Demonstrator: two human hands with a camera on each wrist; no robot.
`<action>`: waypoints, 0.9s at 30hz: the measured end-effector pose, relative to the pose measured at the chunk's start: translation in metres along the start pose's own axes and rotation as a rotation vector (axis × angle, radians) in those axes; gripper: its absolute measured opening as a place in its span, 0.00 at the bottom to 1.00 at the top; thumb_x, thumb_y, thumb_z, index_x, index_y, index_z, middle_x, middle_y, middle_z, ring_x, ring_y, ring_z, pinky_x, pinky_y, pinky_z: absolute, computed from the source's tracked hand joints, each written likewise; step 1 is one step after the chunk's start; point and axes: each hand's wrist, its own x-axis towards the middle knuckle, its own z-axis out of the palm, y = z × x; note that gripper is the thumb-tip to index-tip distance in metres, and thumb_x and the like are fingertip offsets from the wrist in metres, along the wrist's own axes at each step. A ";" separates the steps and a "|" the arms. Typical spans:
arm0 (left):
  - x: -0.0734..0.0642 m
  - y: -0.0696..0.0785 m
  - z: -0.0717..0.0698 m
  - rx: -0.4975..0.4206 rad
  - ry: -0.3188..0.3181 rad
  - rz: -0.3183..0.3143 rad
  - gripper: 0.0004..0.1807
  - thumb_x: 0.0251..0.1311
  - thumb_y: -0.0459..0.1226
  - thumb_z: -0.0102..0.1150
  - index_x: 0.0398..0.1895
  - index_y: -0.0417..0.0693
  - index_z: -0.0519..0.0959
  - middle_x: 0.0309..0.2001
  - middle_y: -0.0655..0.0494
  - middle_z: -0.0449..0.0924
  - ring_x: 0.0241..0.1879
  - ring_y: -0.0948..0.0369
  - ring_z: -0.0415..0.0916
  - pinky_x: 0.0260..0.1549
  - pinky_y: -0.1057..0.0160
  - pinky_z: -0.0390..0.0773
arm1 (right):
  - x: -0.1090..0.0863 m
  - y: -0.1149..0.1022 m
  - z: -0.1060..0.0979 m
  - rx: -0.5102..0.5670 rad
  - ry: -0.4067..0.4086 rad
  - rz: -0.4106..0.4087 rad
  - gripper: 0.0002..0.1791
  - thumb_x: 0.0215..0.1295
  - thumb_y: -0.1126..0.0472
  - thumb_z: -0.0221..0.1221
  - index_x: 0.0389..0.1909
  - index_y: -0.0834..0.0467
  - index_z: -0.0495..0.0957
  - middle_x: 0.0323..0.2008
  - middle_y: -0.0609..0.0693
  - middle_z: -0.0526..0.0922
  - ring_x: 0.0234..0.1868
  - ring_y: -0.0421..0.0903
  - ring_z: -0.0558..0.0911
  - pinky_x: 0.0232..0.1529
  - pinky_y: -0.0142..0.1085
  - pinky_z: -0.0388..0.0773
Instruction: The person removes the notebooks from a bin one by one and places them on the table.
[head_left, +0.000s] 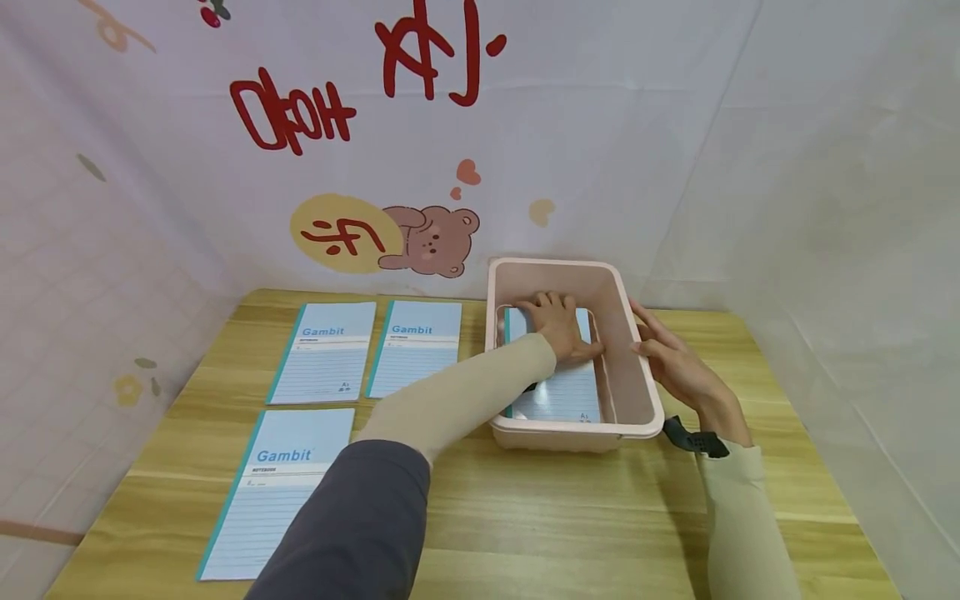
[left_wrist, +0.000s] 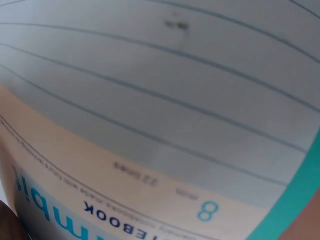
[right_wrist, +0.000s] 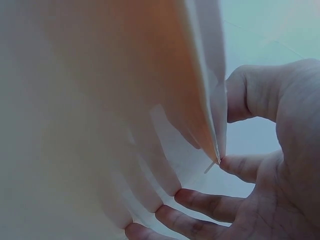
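Note:
Inside a pale pink plastic bin (head_left: 563,426) lies a light blue Gambit notebook (head_left: 558,393) with a teal spine. My left hand (head_left: 557,323) rests on its upper part with fingers spread, the thumb reaching to the right edge. The left wrist view is filled by the notebook cover (left_wrist: 165,100), seen upside down, with a bit of finger at the lower left. My right hand (head_left: 684,375) holds the bin's right side, thumb at the rim and fingers against the outer wall. In the right wrist view several fingertips (right_wrist: 187,196) touch that wall.
Three more Gambit notebooks lie flat on the wooden table (head_left: 525,517): one at back left (head_left: 322,354), one beside it (head_left: 415,350), and one in front (head_left: 281,492), partly behind my left sleeve. A printed cloth (head_left: 615,150) hangs behind the table.

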 end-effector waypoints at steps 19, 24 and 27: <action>-0.006 -0.018 -0.030 0.058 0.155 0.118 0.50 0.51 0.85 0.30 0.56 0.56 0.65 0.52 0.51 0.73 0.59 0.45 0.76 0.60 0.42 0.67 | 0.003 -0.002 0.001 -0.018 -0.005 0.029 0.41 0.80 0.64 0.44 0.84 0.46 0.34 0.77 0.67 0.47 0.63 0.42 0.79 0.54 0.36 0.82; -0.006 -0.020 -0.034 0.029 0.209 0.141 0.48 0.50 0.85 0.32 0.51 0.55 0.65 0.48 0.52 0.73 0.53 0.47 0.76 0.55 0.46 0.65 | 0.003 -0.003 0.001 -0.023 0.008 0.043 0.40 0.80 0.63 0.44 0.84 0.44 0.35 0.78 0.67 0.46 0.63 0.42 0.77 0.54 0.36 0.81; -0.009 -0.022 -0.038 0.031 0.238 0.155 0.50 0.50 0.85 0.32 0.55 0.56 0.66 0.50 0.52 0.74 0.52 0.48 0.75 0.55 0.45 0.65 | 0.002 -0.002 0.001 -0.024 0.009 0.042 0.40 0.80 0.64 0.44 0.84 0.45 0.36 0.78 0.67 0.46 0.64 0.42 0.77 0.55 0.36 0.81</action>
